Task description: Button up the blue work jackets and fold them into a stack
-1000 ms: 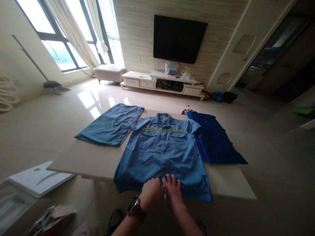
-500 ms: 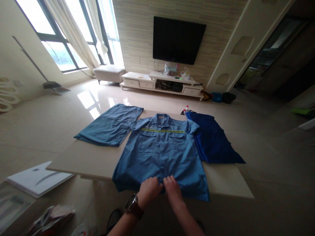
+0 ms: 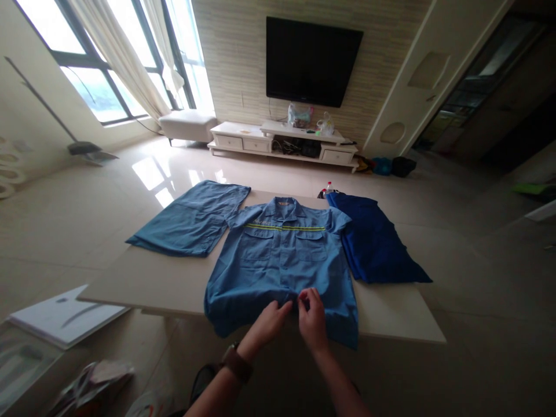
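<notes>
A blue short-sleeved work shirt [image 3: 260, 272] with yellow stripes across the chest lies face up, collar away from me, its lower part hanging over the near table edge. My left hand [image 3: 270, 323], a watch on its wrist, is closed on the shirt's front near the hem at the middle. Beside it my right hand [image 3: 313, 321] pinches the shirt front with thumb and fingers, just right of the button line. The cloth is lifted and bunched between the two hands. Exactly what the fingertips hold, cloth or button, is too small to tell.
Folded light-blue cloth [image 3: 191, 217] lies left of the shirt on the table [image 3: 152, 284]; a dark-blue folded garment [image 3: 373, 243] lies to its right. A bottle [image 3: 329, 187] shows behind the far edge. A white box [image 3: 65, 313] stands at lower left.
Both hands have moved up and slightly away from me, raising the shirt's lower front, which now bunches. My right hand has turned, with its thumb and fingers showing a pinch.
</notes>
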Motion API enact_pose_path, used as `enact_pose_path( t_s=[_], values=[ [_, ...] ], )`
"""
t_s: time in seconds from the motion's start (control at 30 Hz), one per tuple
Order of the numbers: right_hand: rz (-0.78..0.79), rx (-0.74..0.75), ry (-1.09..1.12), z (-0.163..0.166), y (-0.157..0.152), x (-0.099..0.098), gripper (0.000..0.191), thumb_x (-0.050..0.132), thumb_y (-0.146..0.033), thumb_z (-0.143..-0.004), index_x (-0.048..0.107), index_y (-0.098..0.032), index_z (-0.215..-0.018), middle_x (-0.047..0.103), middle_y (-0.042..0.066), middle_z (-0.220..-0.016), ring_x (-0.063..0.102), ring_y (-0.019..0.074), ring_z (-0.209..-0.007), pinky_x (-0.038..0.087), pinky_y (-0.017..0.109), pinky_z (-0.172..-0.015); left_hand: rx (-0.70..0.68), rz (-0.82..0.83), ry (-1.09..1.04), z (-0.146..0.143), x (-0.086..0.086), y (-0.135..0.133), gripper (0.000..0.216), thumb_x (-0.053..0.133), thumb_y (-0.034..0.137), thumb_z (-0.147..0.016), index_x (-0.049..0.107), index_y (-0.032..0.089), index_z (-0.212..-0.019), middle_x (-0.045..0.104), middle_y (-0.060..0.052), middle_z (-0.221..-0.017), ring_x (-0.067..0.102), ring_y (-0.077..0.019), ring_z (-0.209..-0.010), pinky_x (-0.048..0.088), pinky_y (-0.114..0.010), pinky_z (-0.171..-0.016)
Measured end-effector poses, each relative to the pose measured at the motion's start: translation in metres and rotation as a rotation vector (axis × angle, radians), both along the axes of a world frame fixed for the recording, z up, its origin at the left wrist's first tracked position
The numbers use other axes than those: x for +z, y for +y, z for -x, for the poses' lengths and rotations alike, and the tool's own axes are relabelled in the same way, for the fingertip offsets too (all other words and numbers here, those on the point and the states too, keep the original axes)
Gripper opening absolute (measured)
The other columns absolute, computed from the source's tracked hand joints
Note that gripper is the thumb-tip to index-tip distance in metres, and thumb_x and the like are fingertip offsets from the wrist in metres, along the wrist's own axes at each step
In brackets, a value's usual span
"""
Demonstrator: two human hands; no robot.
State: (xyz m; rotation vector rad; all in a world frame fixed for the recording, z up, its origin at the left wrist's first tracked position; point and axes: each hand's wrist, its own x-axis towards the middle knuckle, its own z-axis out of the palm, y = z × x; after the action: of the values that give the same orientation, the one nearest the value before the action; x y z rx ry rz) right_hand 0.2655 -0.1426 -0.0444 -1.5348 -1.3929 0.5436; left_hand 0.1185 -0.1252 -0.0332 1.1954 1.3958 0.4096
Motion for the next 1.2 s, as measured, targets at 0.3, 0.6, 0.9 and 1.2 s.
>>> enact_pose_path(
  t_s=[0.3,0.6,0.9,1.2],
  values=[
    [0.006,0.001,-0.011,-0.004,-0.002,0.007,0.025,0.043,-0.015,-0.093,0.065,-0.022,-0.082,0.062,0.008,-0.096,0.06,0.0227,-0.095,0.05,0.036,-0.089,0.744,0.319,-0.66,-0.025,0.003,0.001,0.017,0.075,0.018,-0.077,0.061,0.016,-0.087,0.07,-0.003,-0.082,0.066,-0.0142,-0.07,0.054,-0.027,-0.068],
    [0.09,0.073,-0.282,-0.002,-0.005,0.0,0.028,0.072,-0.019,-0.08,0.065,-0.023,-0.107,0.06,0.01,-0.119,0.055,0.029,-0.118,0.048,0.044,-0.104,0.697,0.24,-0.689,-0.02,0.004,0.004,0.032,0.088,0.032,-0.067,0.07,0.011,-0.085,0.073,-0.006,-0.083,0.067,-0.0148,-0.074,0.051,-0.025,-0.067],
    [0.041,0.051,-0.236,0.0,-0.005,0.004,0.011,0.058,-0.02,-0.093,0.065,-0.022,-0.101,0.062,0.009,-0.111,0.054,0.0269,-0.111,0.047,0.042,-0.1,0.705,0.262,-0.723,-0.02,0.007,0.001,0.023,0.083,0.026,-0.074,0.066,0.013,-0.081,0.071,-0.006,-0.081,0.067,-0.0148,-0.073,0.054,-0.027,-0.071],
    [-0.037,0.086,-0.214,-0.002,-0.004,0.009,0.016,0.055,-0.023,-0.099,0.07,-0.022,-0.095,0.069,0.007,-0.099,0.057,0.0241,-0.103,0.047,0.039,-0.094,0.59,0.152,-0.529,-0.018,0.008,0.002,0.039,0.09,0.037,-0.06,0.072,0.01,-0.08,0.073,-0.008,-0.084,0.065,-0.0173,-0.078,0.05,-0.027,-0.069]
  ],
)
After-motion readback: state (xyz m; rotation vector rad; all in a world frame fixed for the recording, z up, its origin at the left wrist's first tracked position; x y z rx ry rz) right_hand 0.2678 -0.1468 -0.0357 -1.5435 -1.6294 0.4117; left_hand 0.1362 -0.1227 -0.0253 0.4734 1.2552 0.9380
